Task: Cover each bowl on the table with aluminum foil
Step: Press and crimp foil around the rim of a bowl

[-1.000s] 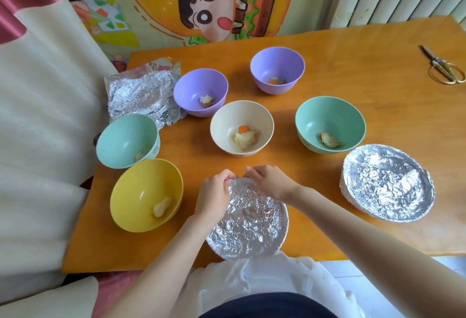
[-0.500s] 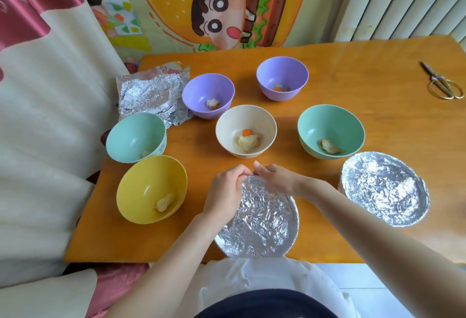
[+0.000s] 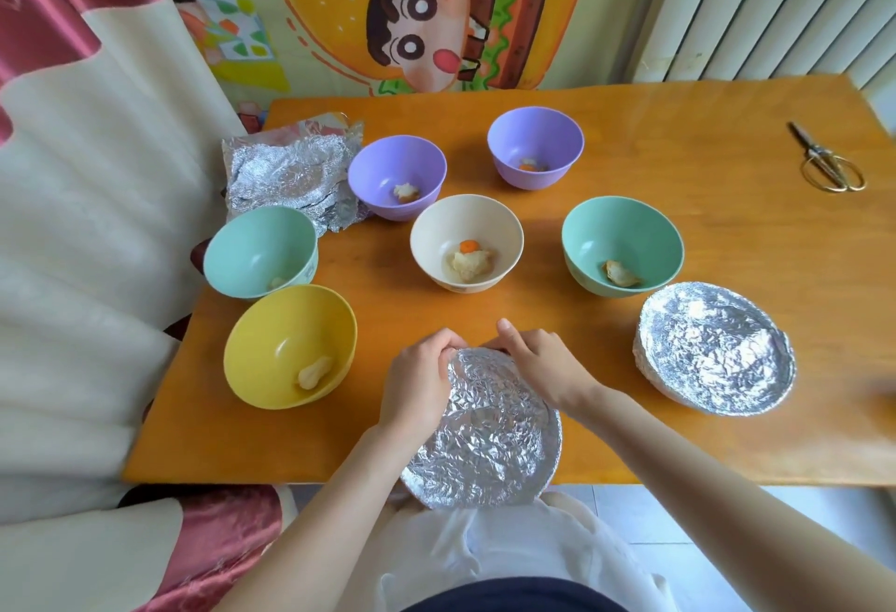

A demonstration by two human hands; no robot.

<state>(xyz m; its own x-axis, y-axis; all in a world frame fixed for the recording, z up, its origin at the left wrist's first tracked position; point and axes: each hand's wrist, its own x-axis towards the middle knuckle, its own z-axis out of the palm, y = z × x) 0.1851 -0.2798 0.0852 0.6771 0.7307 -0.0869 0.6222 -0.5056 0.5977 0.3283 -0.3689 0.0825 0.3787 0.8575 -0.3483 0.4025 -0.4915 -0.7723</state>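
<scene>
Left hand (image 3: 422,381) and right hand (image 3: 538,361) both pinched the far rim of the foil-covered bowl (image 3: 485,437) at the near edge of the desk (image 3: 679,136). One second covered bowl (image 3: 715,349) sat to my right. Six bowls stood open, each holding a food scrap: two purple bowls (image 3: 388,165) (image 3: 533,136), two green bowls (image 3: 252,247) (image 3: 620,233), one cream bowl (image 3: 436,233), one yellow bowl (image 3: 276,335). One foil stack (image 3: 286,175) lay far left.

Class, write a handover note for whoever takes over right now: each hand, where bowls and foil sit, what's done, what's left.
Left hand and right hand both pinch the far rim of the near foil-wrapped bowl, at the front edge of the table.
Done: foil-covered bowl at right.
Left: finish this rim, then cover yellow bowl, left green bowl, right green bowl, left purple bowl, right purple bowl, cream bowl.
Spare foil lies far left, scissors far right.
</scene>
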